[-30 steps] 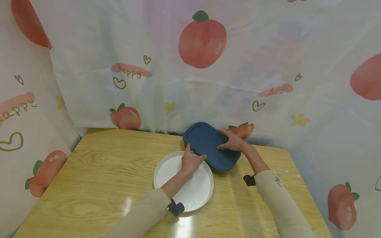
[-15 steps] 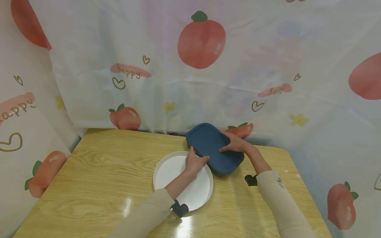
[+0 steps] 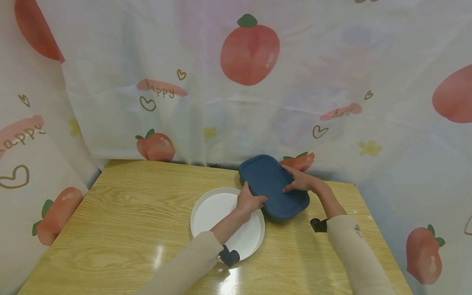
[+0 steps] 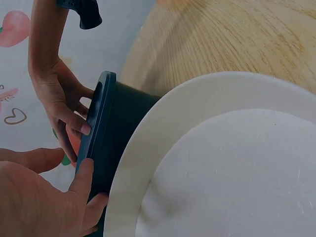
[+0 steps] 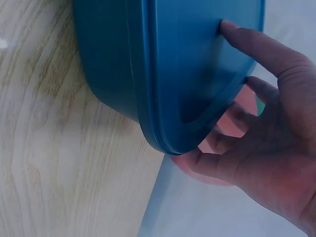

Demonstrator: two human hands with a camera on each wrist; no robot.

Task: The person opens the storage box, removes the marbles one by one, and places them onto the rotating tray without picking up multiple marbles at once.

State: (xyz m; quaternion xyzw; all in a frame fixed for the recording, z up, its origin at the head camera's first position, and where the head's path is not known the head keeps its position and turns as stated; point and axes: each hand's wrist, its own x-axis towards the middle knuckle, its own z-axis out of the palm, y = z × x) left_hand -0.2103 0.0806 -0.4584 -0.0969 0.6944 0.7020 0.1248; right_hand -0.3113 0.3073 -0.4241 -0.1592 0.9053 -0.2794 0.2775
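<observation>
A dark blue lidded box (image 3: 271, 188) stands at the back of the table, its rounded rectangular lid on top. My right hand (image 3: 300, 180) grips its far right side, thumb on the lid and fingers bent over the edge, as the right wrist view also shows (image 5: 281, 123). On the near left side, my left hand (image 3: 248, 203) holds the box with fingers against the rim and wall (image 4: 101, 148) and thumb over the lid. Whether that thumb touches the lid cannot be told. The left forearm crosses above a round white tray (image 3: 206, 221) with a raised rim.
The wood-grain table (image 3: 129, 213) reaches back to a white curtain (image 3: 199, 53) printed with fruit and hearts. The white tray lies close to the box's near left side. A black wrist mount (image 3: 229, 257) hangs below the left sleeve, another (image 3: 318, 225) beside the right.
Both hands and the blue box have shifted to the right and slightly nearer. More of the tray's far right part shows. The tray has stayed in place.
</observation>
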